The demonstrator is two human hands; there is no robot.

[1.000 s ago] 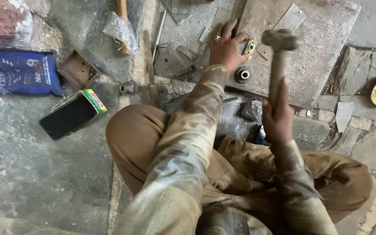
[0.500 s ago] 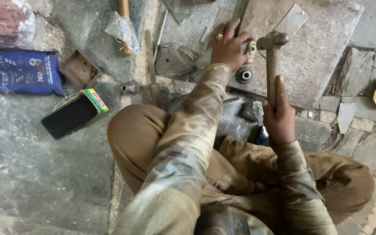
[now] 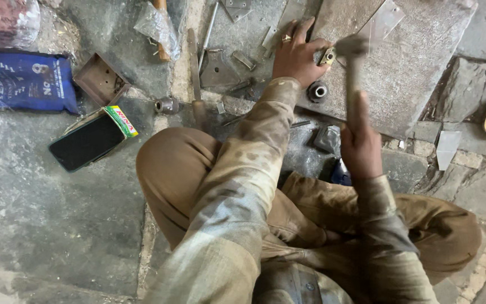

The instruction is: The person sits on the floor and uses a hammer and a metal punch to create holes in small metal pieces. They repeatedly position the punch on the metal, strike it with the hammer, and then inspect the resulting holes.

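At upper centre of the frame the left hand (image 3: 296, 53) lies fingers spread on the stone slab (image 3: 423, 67), thumb and forefinger pinching a small brass piece (image 3: 327, 56) against it. The left arm reaches straight forward over the knee. Right of centre, the right hand (image 3: 360, 141) is closed around the hammer (image 3: 351, 62) handle, its blurred head just beside the brass piece. A dark ring (image 3: 317, 91) sits below the left hand, on the slab's edge.
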